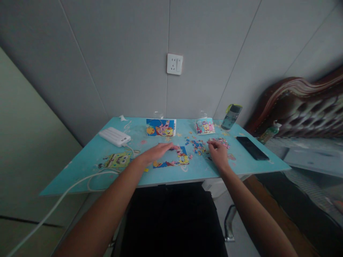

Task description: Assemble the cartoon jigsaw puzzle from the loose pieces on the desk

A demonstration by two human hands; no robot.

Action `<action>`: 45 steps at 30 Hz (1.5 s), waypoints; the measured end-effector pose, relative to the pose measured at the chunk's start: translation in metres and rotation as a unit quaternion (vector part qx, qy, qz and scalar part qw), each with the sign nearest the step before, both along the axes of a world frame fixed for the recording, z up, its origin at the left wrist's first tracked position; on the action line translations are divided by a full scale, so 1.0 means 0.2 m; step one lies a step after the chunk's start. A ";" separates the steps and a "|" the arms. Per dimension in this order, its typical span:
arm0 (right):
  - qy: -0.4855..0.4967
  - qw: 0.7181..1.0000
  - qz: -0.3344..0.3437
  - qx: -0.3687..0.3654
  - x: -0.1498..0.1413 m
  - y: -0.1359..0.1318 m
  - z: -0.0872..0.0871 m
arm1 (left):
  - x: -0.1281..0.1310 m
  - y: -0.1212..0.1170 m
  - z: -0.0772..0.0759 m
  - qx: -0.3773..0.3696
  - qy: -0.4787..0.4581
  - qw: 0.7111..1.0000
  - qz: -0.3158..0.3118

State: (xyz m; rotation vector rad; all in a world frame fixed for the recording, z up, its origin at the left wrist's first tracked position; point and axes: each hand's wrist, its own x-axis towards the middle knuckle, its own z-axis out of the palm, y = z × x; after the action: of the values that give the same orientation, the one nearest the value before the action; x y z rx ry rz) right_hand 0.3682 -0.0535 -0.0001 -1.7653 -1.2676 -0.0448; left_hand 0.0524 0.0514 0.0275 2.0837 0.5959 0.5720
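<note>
A partly joined jigsaw puzzle (171, 164) lies on the table in front of me, its lower and right edges showing bright cartoon figures. My left hand (159, 151) rests over its upper left part with the fingers stretched out, hiding that area. To the right is a scatter of loose puzzle pieces (198, 146), many of them blue. Beside them my right hand (219, 152) has its fingers curled together; whatever they pinch, if anything, is hidden. More multicoloured puzzle pieces (224, 141) lie just behind that hand.
A picture card (160, 127) and a smaller cartoon card (205, 126) stand at the back. On the left, a white power bank (114, 136) trails a white cable (66, 191). A water bottle (232, 117) and a black phone (252, 148) are on the right side of the blue table (88, 159).
</note>
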 end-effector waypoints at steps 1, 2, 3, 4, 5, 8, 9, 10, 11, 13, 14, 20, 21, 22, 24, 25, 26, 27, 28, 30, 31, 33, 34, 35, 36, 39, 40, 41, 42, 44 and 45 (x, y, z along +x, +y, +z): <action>-0.010 1.000 -0.002 -0.013 0.00 0.00 0.00 | 0.00 0.00 0.00 -0.017 -0.011 1.000 0.006; -0.022 0.999 -0.005 -0.026 -0.01 0.00 0.00 | 0.00 0.00 -0.01 -0.034 -0.023 0.999 0.012; -0.036 0.999 -0.008 -0.040 -0.01 -0.01 0.00 | 0.00 0.00 -0.02 -0.051 -0.036 0.998 0.017; -0.050 0.997 -0.010 -0.054 -0.02 -0.01 0.00 | 0.00 0.00 -0.02 -0.068 -0.050 0.996 0.023; -0.064 0.996 -0.012 -0.068 -0.02 -0.01 0.00 | 0.01 0.01 -0.03 -0.085 -0.066 0.994 0.030; -0.096 0.989 -0.011 -0.108 -0.04 -0.02 0.00 | 0.02 0.02 -0.06 -0.135 -0.121 0.982 0.060; -0.103 0.988 -0.010 -0.118 -0.05 -0.03 0.00 | 0.02 0.02 -0.07 -0.150 -0.142 0.976 0.072; -0.108 0.986 -0.010 -0.126 -0.05 -0.03 0.00 | 0.02 0.03 -0.08 -0.164 -0.164 0.969 0.084; -0.110 0.985 -0.011 -0.133 -0.05 -0.03 0.00 | 0.02 0.03 -0.08 -0.175 -0.186 0.962 0.096; -0.111 0.983 -0.012 -0.144 -0.05 -0.02 0.00 | 0.02 0.03 -0.07 -0.194 -0.229 0.947 0.118; -0.109 0.983 -0.013 -0.148 -0.04 -0.02 0.00 | 0.02 0.03 -0.07 -0.200 -0.249 0.939 0.129; -0.084 0.985 -0.015 -0.152 -0.01 0.00 -0.02 | 0.01 0.03 -0.02 -0.177 -0.320 0.913 0.182; -0.077 0.986 -0.013 -0.150 -0.01 0.00 -0.02 | 0.01 0.03 -0.02 -0.160 -0.321 0.914 0.190; -0.069 0.987 -0.009 -0.147 -0.01 0.00 -0.02 | 0.01 0.02 -0.01 -0.140 -0.317 0.917 0.198; -0.053 0.989 0.000 -0.140 -0.01 0.00 -0.02 | -0.02 0.00 0.00 -0.087 -0.295 0.928 0.209; -0.045 0.990 0.005 -0.135 -0.01 0.00 -0.02 | -0.04 -0.01 0.01 -0.056 -0.276 0.936 0.211; -0.038 0.991 0.011 -0.129 -0.01 -0.01 -0.02 | -0.06 -0.04 0.02 -0.023 -0.251 0.945 0.210; -0.030 0.992 0.018 -0.121 -0.01 -0.01 -0.02 | -0.09 -0.06 0.03 0.013 -0.221 0.953 0.207; -0.023 0.993 0.025 -0.113 -0.01 -0.01 -0.02 | -0.13 -0.09 0.03 0.051 -0.189 0.960 0.202; -0.007 0.994 0.041 -0.097 -0.01 -0.01 -0.01 | -0.20 -0.16 0.03 0.126 -0.123 0.967 0.183; 0.002 0.995 0.050 -0.089 -0.01 -0.01 0.00 | -0.24 -0.19 0.03 0.159 -0.095 0.967 0.177; 0.020 0.995 0.069 -0.073 -0.03 -0.01 0.01 | -0.29 -0.24 0.00 0.215 -0.043 0.960 0.176; 0.029 0.994 0.081 -0.066 -0.04 -0.01 0.02 | -0.32 -0.26 -0.02 0.238 -0.020 0.954 0.179; 0.037 0.993 0.094 -0.059 -0.05 -0.02 0.02 | -0.33 -0.28 -0.04 0.259 0.000 0.948 0.185; 0.045 0.992 0.107 -0.054 -0.06 -0.02 0.03 | -0.34 -0.29 -0.06 0.276 0.016 0.942 0.192; 0.059 0.986 0.146 -0.046 -0.08 -0.03 0.04 | -0.35 -0.31 -0.11 0.314 0.053 0.925 0.206; 0.061 0.984 0.158 -0.046 -0.09 -0.03 0.04 | -0.35 -0.31 -0.12 0.323 0.062 0.921 0.210; 0.063 0.982 0.170 -0.046 -0.09 -0.03 0.04 | -0.35 -0.32 -0.13 0.330 0.069 0.917 0.214; 0.065 0.980 0.181 -0.046 -0.10 -0.04 0.04 | -0.34 -0.32 -0.14 0.336 0.074 0.913 0.219; 0.065 0.975 0.205 -0.048 -0.10 -0.04 0.05 | -0.34 -0.32 -0.14 0.347 0.080 0.905 0.233; 0.063 0.973 0.218 -0.049 -0.11 -0.04 0.05 | -0.35 -0.32 -0.14 0.351 0.082 0.901 0.240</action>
State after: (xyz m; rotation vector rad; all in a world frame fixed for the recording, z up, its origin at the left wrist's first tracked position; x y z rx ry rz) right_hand 0.3464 -0.0615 0.0103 -1.5082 -1.5557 0.3806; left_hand -0.0168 -0.0132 -0.0012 2.6876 1.1502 1.0129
